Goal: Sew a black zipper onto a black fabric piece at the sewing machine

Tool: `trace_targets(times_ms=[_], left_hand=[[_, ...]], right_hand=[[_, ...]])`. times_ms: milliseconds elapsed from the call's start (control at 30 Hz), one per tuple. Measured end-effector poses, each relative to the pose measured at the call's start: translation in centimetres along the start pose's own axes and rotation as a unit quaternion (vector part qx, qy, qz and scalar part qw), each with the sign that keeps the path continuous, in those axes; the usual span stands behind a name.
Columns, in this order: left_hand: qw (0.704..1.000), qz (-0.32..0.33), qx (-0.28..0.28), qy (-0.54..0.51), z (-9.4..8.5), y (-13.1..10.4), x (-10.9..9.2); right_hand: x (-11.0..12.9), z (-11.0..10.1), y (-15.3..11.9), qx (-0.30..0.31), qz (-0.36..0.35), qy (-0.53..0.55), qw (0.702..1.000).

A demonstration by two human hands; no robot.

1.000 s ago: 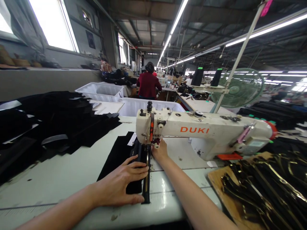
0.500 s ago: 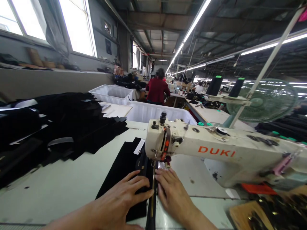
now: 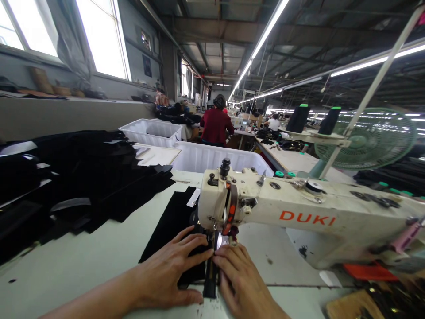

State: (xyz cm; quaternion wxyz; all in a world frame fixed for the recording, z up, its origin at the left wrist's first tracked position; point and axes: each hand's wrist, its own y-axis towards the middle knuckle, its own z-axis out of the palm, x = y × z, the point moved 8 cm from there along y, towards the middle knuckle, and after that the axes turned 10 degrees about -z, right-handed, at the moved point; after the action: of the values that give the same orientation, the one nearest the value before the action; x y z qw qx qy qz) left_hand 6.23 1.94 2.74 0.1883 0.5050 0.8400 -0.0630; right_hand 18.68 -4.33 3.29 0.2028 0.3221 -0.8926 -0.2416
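Note:
A cream DUKI sewing machine (image 3: 299,217) stands on the white table (image 3: 83,261). A black fabric piece (image 3: 172,221) with a zipper strip (image 3: 210,274) along its right edge lies under the machine's needle. My left hand (image 3: 172,270) rests flat on the fabric, fingers spread, fingertips at the zipper. On the zipper's right side, just in front of the needle, my right hand (image 3: 241,279) presses down with its fingers together.
A pile of black cut pieces (image 3: 83,177) covers the table's left side. White bins (image 3: 212,157) stand behind the machine. A green fan (image 3: 365,139) and thread cones (image 3: 299,117) are at the right. Zippers lie on a board (image 3: 352,305) at the lower right. A person in red (image 3: 215,124) works ahead.
My right hand came back from beside the needle and now lies on the zipper's right side. The fabric has fed further under the machine, with both hands following it toward the needle.

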Motion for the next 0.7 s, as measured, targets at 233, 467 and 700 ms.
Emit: trace_targets(times_ms=[233, 467, 700], left_hand=[[1.000, 0.007, -0.009, 0.004, -1.0, -0.1, -1.2], [1.000, 0.004, -0.029, 0.010, -0.9, 0.4, -0.2], [0.999, -0.022, -0.015, 0.025, 0.6, 0.5, 1.5]], right_hand=[[-0.1, 0.6, -0.2, -0.001, -0.009, -0.036, 0.999], [-0.7, 1.5, -0.9, 0.004, 0.007, -0.096, 0.995], [-0.9, 1.7, -0.8, 0.010, 0.013, -0.122, 0.992]])
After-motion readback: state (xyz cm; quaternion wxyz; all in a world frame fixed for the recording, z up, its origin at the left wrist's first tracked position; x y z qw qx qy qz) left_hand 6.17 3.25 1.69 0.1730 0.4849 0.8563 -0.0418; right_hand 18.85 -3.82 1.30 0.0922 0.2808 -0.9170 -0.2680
